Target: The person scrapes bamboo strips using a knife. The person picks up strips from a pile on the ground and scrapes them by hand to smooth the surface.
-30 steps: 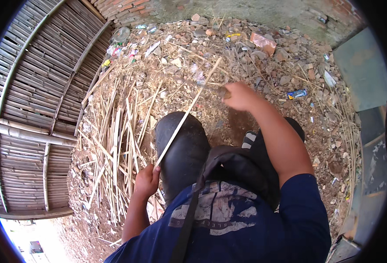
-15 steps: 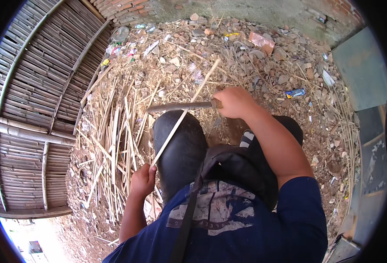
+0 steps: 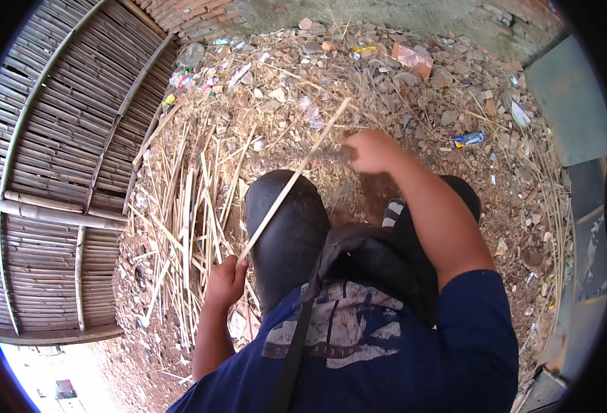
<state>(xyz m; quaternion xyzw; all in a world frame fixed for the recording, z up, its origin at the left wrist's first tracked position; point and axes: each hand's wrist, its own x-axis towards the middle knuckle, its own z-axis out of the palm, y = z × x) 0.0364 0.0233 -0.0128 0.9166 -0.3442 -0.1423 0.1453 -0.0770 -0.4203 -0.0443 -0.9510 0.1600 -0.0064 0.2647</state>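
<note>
My left hand is closed round the lower end of a pale bamboo strip. The strip slants up and to the right, passing over my left knee. My right hand grips the handle of a long-bladed knife. Motion smears the blade, which points left near the upper half of the strip. Whether blade and strip touch, I cannot tell.
A heap of split bamboo strips lies on the ground to the left, beside a bamboo slat panel. Stones, litter and a blue wrapper are scattered ahead. A brick wall stands behind them; a grey panel is at right.
My right hand has moved slightly up and right with the knife, whose blade has gone from sharp to blurred. My left hand keeps its hold on the strip.
</note>
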